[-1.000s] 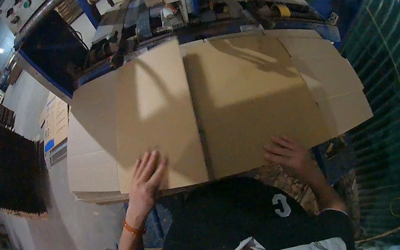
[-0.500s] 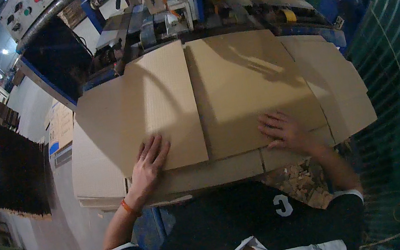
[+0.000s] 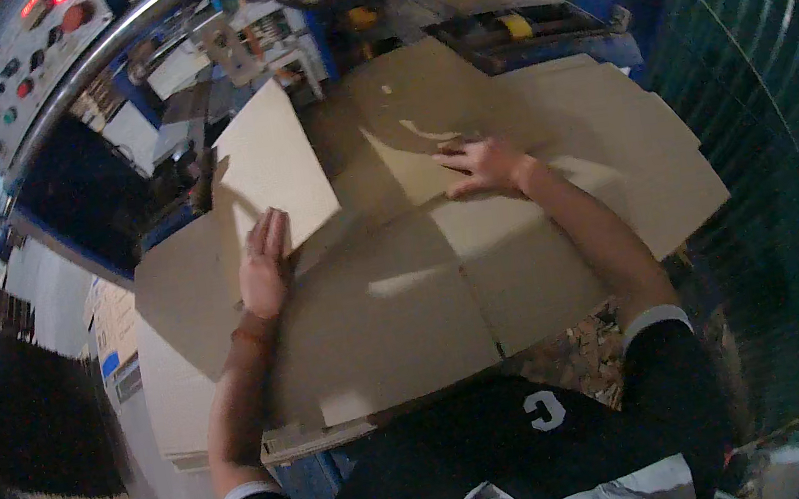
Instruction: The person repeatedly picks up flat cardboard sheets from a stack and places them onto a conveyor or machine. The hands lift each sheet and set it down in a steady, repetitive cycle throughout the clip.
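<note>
1. A creased cardboard sheet [image 3: 278, 170] lies on the far part of a flat cardboard stack [image 3: 379, 323], its left panel tilted up and its far end at the machine [image 3: 238, 54].
2. The left hand [image 3: 264, 267] is unclenched, its fingers straight and close together against that panel's near part; its thumb is hard to make out.
3. The right hand [image 3: 485, 168] rests palm down, loosely spread, fingertips touching the sheet's right portion.
4. Cardboard scraps [image 3: 575, 358] lie below the stack's near right edge.
5. Far left stands a button-studded control panel [image 3: 20, 87]; right, a green corrugated wall [image 3: 776, 159].
</note>
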Demonstrator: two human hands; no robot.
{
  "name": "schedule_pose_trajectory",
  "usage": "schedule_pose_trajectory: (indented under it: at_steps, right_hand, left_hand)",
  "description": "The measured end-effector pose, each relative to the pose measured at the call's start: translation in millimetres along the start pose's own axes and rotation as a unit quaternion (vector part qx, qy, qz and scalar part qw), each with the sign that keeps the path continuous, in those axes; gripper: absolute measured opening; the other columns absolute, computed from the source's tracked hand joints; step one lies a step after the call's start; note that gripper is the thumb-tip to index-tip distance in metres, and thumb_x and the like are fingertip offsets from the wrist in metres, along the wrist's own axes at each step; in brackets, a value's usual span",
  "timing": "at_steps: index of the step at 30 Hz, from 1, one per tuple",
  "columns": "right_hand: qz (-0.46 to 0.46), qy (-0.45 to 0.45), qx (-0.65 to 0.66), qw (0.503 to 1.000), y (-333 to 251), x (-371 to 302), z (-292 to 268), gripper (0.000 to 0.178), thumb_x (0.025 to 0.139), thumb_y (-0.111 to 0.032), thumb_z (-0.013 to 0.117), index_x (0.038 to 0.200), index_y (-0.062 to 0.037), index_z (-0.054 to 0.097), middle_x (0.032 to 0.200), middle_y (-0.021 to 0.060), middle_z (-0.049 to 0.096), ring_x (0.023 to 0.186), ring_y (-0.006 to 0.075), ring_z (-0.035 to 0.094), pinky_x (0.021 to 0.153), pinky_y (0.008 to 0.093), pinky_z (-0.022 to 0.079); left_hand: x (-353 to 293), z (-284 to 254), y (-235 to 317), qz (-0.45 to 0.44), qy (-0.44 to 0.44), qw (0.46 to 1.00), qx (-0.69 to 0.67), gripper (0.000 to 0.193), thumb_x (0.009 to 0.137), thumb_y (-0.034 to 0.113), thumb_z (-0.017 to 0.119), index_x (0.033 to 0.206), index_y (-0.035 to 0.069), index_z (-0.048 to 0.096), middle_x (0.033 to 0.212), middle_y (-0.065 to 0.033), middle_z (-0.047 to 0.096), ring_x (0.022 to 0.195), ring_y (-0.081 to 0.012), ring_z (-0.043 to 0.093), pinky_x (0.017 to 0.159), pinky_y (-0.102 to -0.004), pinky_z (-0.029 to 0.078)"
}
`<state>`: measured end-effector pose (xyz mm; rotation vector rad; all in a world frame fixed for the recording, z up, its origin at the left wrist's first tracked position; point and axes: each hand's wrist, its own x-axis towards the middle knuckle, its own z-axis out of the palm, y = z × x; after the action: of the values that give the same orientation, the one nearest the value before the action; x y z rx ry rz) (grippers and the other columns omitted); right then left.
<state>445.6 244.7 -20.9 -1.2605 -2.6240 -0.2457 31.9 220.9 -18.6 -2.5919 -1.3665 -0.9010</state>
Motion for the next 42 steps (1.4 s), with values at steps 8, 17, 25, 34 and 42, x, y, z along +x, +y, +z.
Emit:
schedule_pose_trajectory:
  at_steps: [8,17,25,34,42]
  right_hand:
    - [0.250,-0.003,-0.015,0.968,1,30,20,0.047,0.084,-0.047,0.052,0.117,-0.0146,0.056,0.128,0.0145,0.047,0.122,0.0338,0.040,0.098,0.0534,0.032]
    - [0.572,0.613,0.265,0.477,51,-334,-67,0.046,0.084,-0.017,0.059,0.124,-0.0006,0.043,0.101,0.0116,0.060,0.093,0.0196,0.058,0.080,0.0341,0.048]
    - [0.478,0.633,0.257,0.552,97,-349,-86,0.049,0.080,-0.014,0.063,0.123,0.0007,0.045,0.112,0.0113,0.057,0.095,0.0222,0.057,0.082,0.0331,0.045]
    - [0.461,0.530,0.106,0.704,-101,-240,-146,0.051,0.080,-0.014,0.065,0.125,0.0008,0.045,0.121,0.0110,0.054,0.101,0.0220,0.056,0.082,0.0369,0.046]
    - [-0.033,0.118,0.015,0.992,-191,-181,-90,0.030,0.077,-0.019,0.060,0.107,-0.0177,0.063,0.122,0.0026,0.056,0.114,0.0270,0.052,0.093,0.0391,0.045]
  left_hand:
    - [33,-4,-36,-0.201,-0.029,0.971,0.127,0.064,0.074,0.016,0.066,0.130,-0.001,0.039,0.133,-0.0197,0.041,0.126,-0.0336,0.034,0.106,-0.0382,0.027]
    - [-279,-131,-89,-0.471,0.109,0.807,0.339,0.075,0.082,0.050,0.058,0.132,-0.003,0.038,0.130,-0.0207,0.046,0.119,-0.0322,0.045,0.099,-0.0388,0.034]
    - [-243,-126,-16,-0.576,0.408,0.708,-0.007,0.061,0.086,0.034,0.055,0.132,-0.003,0.038,0.134,-0.0217,0.039,0.120,-0.0310,0.042,0.102,-0.0395,0.030]
    - [-307,-136,-54,-0.302,0.373,0.869,-0.118,0.042,0.078,0.005,0.053,0.119,-0.001,0.050,0.104,-0.0127,0.057,0.093,-0.0201,0.054,0.084,-0.0335,0.045]
    - [-204,-119,80,-0.360,0.311,0.851,-0.221,0.026,0.075,-0.002,0.057,0.101,-0.002,0.061,0.106,-0.0142,0.060,0.099,-0.0240,0.056,0.088,-0.0332,0.043]
